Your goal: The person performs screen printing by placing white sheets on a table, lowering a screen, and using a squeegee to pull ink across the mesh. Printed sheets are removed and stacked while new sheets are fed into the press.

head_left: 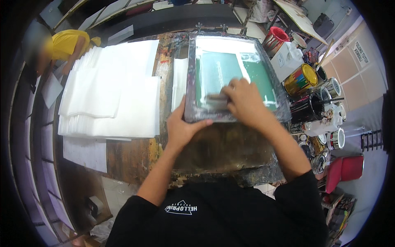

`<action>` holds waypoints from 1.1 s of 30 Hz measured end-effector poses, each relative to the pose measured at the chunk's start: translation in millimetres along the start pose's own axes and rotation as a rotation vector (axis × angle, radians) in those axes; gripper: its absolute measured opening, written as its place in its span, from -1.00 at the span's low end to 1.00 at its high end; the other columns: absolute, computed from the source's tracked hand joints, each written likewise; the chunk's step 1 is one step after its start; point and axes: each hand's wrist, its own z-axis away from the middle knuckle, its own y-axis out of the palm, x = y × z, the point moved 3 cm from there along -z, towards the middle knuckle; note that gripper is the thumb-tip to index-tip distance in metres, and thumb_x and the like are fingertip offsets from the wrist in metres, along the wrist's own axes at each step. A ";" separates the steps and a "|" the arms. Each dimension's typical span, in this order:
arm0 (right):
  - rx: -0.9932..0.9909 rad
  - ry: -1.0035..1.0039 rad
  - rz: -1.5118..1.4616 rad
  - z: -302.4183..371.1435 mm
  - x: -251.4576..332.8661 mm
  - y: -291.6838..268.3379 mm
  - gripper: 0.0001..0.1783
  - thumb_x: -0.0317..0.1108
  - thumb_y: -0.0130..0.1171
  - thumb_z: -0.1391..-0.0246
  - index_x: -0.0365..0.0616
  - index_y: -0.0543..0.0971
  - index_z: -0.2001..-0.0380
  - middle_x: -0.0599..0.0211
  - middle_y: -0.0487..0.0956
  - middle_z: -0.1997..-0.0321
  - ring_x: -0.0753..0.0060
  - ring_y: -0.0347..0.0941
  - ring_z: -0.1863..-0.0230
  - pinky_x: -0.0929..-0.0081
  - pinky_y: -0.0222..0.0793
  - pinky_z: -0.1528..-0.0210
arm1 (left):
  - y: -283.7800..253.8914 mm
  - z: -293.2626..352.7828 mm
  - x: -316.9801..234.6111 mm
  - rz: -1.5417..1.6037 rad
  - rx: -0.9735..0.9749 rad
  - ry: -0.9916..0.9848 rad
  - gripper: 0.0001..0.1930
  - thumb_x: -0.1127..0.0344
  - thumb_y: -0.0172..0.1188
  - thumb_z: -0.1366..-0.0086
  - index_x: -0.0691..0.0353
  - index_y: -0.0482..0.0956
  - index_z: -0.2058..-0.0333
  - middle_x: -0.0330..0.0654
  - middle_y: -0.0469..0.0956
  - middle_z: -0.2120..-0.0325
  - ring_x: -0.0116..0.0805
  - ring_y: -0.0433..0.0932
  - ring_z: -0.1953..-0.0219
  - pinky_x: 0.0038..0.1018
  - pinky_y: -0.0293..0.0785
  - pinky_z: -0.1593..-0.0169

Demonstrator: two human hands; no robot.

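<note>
A screen printing frame (190, 82) with a green mesh (258, 76) lies on the worn wooden table. White ink (212, 43) lies along its far end and streaks the mesh. My left hand (181, 124) grips the frame's near left corner, thumb along the front edge and fingers up the left side. Over the mesh, my right hand (245, 101) is closed on a squeegee (216, 98), which is partly hidden by the fingers and blurred. Under the frame's left side, a white sheet (179, 78) sticks out.
Stacked white sheets (92, 92) cover the table's left part. Ink cans (300, 80), a red bucket (275, 39) and a white jerrycan (286, 59) crowd the right side. A person in a yellow shirt (68, 44) is at the far left. A red chair (343, 173) stands at right.
</note>
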 end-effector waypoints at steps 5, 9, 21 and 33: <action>0.018 0.177 -0.119 45.4 25.4 61.2 -0.51 -0.42 0.36 0.10 -0.01 0.59 0.01 0.34 0.62 0.00 0.16 0.48 -0.07 0.03 0.21 -0.17 | 3.8 18.0 38.4 -0.617 0.015 0.133 0.18 -0.13 0.69 0.27 0.42 0.42 -0.31 -0.11 0.52 0.33 -0.17 0.54 0.22 -0.28 0.50 0.09; -0.022 0.184 -0.079 26.0 19.1 83.1 -0.55 -0.40 0.36 0.09 0.02 0.57 0.05 0.35 0.61 0.05 0.17 0.51 -0.03 -0.01 0.22 -0.15 | 3.8 21.9 47.9 -0.611 0.011 0.158 0.20 -0.19 0.67 0.29 0.43 0.44 -0.29 -0.10 0.49 0.36 -0.15 0.53 0.26 -0.26 0.50 0.12; 0.219 0.204 -0.105 -188.7 -138.5 93.7 -0.58 -0.16 0.24 -0.16 0.13 0.59 -0.11 0.25 0.67 -0.02 0.08 0.59 -0.11 -0.17 0.38 -0.14 | 0.1 18.0 36.6 -0.545 0.012 0.200 0.19 -0.25 0.62 0.22 0.40 0.41 -0.32 -0.08 0.56 0.32 -0.13 0.57 0.28 -0.27 0.53 0.16; 0.041 0.142 0.027 -44.1 -34.2 74.0 -0.66 -0.17 0.30 -0.04 -0.07 0.53 0.16 0.17 0.62 0.21 -0.01 0.59 0.13 -0.05 0.42 0.12 | 2.2 24.7 50.3 -0.503 0.000 0.200 0.15 -0.03 0.68 0.14 0.35 0.32 -0.39 0.04 0.70 0.18 -0.02 0.69 0.13 -0.30 0.55 0.01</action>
